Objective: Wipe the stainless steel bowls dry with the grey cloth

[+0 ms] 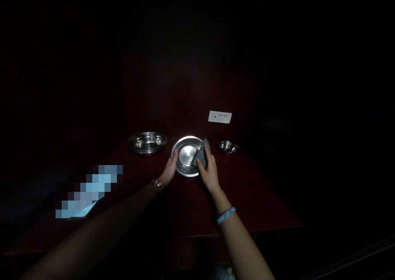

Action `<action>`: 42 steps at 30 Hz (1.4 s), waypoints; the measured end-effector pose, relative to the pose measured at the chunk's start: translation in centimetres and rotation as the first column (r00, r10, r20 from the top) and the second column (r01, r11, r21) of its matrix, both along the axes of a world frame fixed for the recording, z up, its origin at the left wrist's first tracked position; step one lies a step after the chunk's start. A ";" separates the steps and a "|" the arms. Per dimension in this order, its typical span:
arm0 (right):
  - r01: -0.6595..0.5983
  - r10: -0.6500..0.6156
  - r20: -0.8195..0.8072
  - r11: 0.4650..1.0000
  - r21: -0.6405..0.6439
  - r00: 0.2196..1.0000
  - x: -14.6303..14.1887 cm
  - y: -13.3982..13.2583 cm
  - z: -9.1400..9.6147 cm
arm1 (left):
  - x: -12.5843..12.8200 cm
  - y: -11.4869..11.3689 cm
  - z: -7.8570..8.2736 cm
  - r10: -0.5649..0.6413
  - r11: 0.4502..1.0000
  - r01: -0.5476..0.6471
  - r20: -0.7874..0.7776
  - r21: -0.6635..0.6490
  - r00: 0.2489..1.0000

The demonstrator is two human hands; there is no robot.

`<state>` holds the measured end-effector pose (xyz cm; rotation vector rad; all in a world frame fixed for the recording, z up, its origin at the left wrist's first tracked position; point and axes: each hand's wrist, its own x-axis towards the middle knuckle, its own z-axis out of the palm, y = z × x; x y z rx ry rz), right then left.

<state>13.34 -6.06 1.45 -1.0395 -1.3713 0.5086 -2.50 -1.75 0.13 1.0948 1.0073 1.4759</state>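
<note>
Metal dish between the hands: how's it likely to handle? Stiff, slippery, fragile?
Probably stiff: the metal dish looks evenly round, even where the left hand grips its edge. Likely slippery bare-handed, given the shiny finish; the gray cloth under the right hand may add friction. Unlikely to shatter, since it looks metallic.

Reddish table (191, 216); bowl stack (147, 144); small bowl (228, 147); perhaps a phone (89, 191)

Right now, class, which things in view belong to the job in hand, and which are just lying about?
Job in hand:
dish, in left hand
cloth, in right hand
probably dish stack, small bowl

Just lying about:
pixelated object, apparently
socket, though fixed
</note>
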 end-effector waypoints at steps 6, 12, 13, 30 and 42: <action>0.091 -0.110 -0.142 0.987 -0.136 0.984 0.7 0.9 -1.4 | 0.2 -0.7 0.7 0.006 0.999 -0.007 -0.027 -0.035 1.000; -0.080 -0.057 -0.358 0.932 -0.355 0.932 1.2 2.6 -3.0 | -0.3 -0.7 0.0 -0.030 0.991 0.034 -0.031 0.126 0.999; -0.126 -0.040 -0.402 0.917 -0.377 0.915 1.1 2.7 -3.1 | -0.4 -0.8 0.0 -0.046 0.987 0.051 -0.035 0.152 0.998; -0.233 -0.044 -0.647 0.913 -0.335 0.761 -0.1 2.3 -3.0 | 0.3 -0.9 -1.6 -0.228 0.917 0.292 -0.244 0.272 0.943; 0.017 -0.181 -0.419 0.930 -0.366 0.890 1.1 2.4 -2.6 | -0.1 -0.9 -0.7 -0.289 0.940 0.321 -0.230 0.116 0.929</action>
